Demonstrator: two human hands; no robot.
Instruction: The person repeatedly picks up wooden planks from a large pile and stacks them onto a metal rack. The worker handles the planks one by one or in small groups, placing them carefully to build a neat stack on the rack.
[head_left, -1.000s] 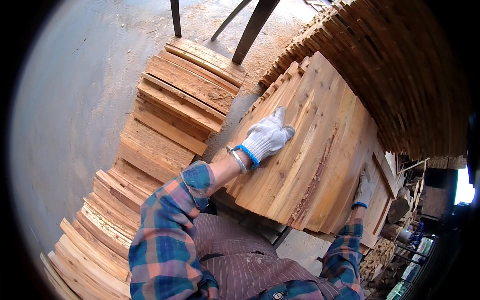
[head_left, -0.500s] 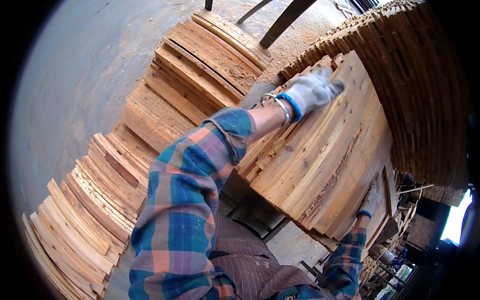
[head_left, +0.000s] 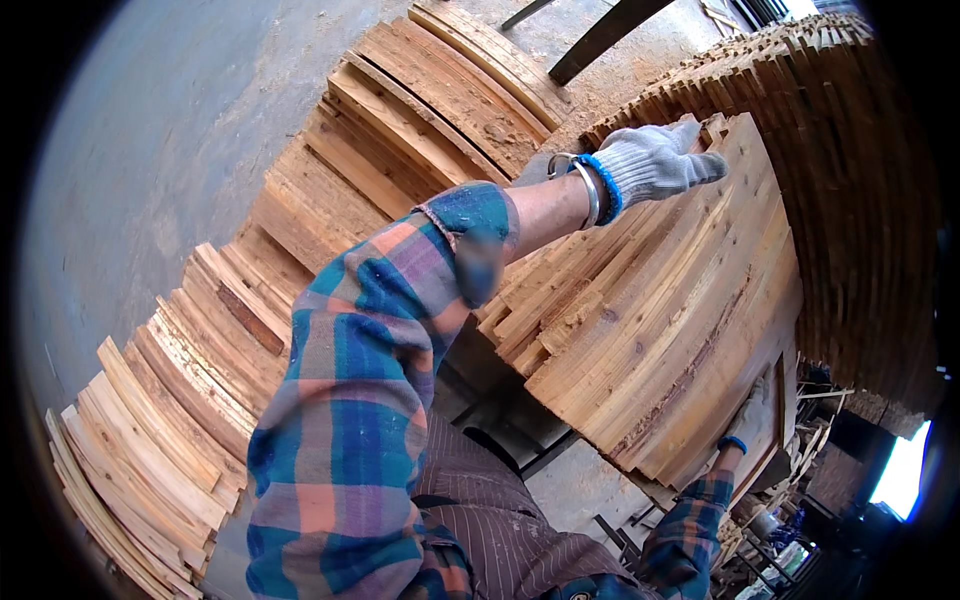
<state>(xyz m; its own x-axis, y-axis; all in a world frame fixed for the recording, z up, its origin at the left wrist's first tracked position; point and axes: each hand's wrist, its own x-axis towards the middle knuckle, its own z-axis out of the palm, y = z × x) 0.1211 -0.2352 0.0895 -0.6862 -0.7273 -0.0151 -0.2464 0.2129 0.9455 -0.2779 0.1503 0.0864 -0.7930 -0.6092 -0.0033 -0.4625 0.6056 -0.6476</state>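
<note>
A pile of flat wooden boards point(head_left: 655, 330) lies side by side in front of me, with rough, bark-edged pieces toward its left. My left hand point(head_left: 655, 165), in a grey-white knit glove with a blue cuff, is over the far left part of this pile. Its thumb and fingers are stretched apart, and nothing shows held in them. Along the near right side of the boards rests my right hand point(head_left: 752, 408), gloved the same way. Its fingers lie extended against the wood, partly in shade.
A long row of stacked planks point(head_left: 330, 190) curves along the left floor. At the far right rises a tall stack of thin boards point(head_left: 860, 190). A dark metal leg point(head_left: 610, 38) stands at the top. Scrap wood point(head_left: 800, 450) clutters the lower right.
The whole view has shifted, so the boards sit slightly farther right. My left hand, blurred before, is sharper now and stays over the pile with fingers spread. My right hand keeps its place on the boards.
</note>
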